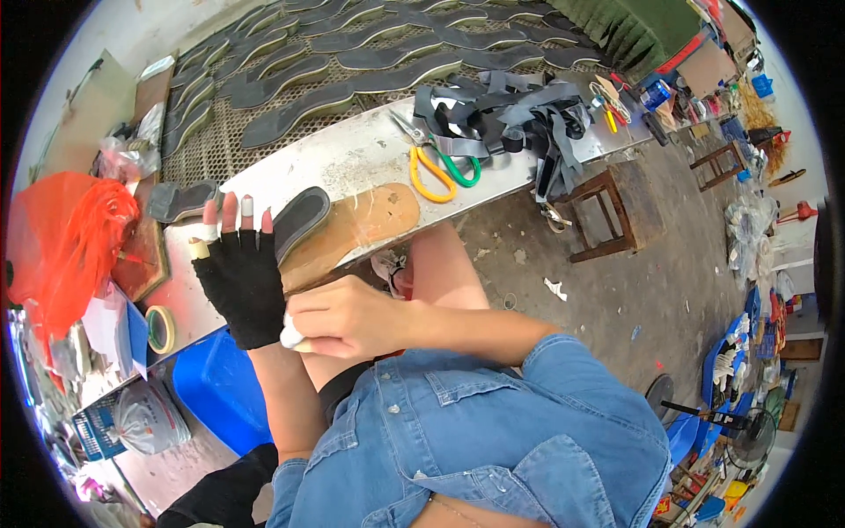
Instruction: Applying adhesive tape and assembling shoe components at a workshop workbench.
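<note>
My left hand is held out over the bench edge with its fingers spread. It wears a black fingerless glove, and pale wraps cover some of its fingertips. My right hand is closed at the glove's cuff, beside the left wrist, with white wraps on its fingers; the exact pinch is partly hidden. Just beyond the left hand, a dark shoe sole lies on a worn tan board. Another dark sole rests behind the left fingertips.
Scissors with yellow and green handles lie near a heap of dark straps. Rows of soles cover a mesh surface behind. A red net bag and tape roll are at left; a wooden stool stands at right.
</note>
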Demonstrator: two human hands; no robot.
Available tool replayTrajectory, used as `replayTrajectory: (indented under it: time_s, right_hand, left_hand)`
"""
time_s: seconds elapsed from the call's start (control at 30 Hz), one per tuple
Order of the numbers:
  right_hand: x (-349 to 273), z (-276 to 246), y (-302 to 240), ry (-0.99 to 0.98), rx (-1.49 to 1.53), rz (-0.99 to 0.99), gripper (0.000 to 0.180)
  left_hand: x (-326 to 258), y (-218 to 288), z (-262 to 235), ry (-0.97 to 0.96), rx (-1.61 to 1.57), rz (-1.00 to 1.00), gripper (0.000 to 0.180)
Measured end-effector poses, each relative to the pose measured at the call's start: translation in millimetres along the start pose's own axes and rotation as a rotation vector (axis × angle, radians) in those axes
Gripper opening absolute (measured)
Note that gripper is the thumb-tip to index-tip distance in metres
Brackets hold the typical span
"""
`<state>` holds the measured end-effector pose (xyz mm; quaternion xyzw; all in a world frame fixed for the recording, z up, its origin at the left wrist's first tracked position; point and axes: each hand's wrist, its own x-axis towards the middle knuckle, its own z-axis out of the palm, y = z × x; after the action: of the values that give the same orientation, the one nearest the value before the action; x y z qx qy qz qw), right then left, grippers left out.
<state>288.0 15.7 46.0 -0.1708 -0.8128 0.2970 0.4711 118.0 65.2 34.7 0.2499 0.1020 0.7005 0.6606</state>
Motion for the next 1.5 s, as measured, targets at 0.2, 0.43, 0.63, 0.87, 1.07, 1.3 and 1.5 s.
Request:
replayTrajectory:
  time_s: [0.2,0.43,0.63,0.87,1.07,1.3,1.5]
  right_hand:
    - [-26.2,-166.3,68.2,0.516,-0.249,0.716,0.022]
    - [-32.4,-280.9,159.6,-0.072,-0.949,0.84,0.032]
    - [-8.9,-289.9,126.8,0.177,-1.094,0.241,0.022]
    - [15.2,-317.8,73.9,0.309,-0.871,0.224,0.032]
    - [-6.2,-328.8,72.0,0.484,-0.579,0.298,0.042]
    - [-86.0,-277.9,127.1,0.335,-0.704,0.353,0.019]
    - [-92.5,-282.8,131.8,0.306,-0.805,0.349,0.017]
  left_hand:
    - [-22.1,27.8,-31.1,0.117,0.652,0.085,0.034]
    - [-16.0,-6.8,11.5,0.063,1.126,-0.085,0.019]
    - [19.6,-44.7,48.1,-0.206,1.313,-0.153,0.021]
    - [137.5,-168.4,120.3,-0.5,0.966,-0.265,0.052]
    - [157.6,-219.3,156.2,-0.441,0.912,-0.53,0.025]
    - [170.9,-210.5,172.5,-0.446,0.66,-0.351,0.03]
    - [184.0,-119.2,187.1,-0.585,0.553,-0.21,0.047]
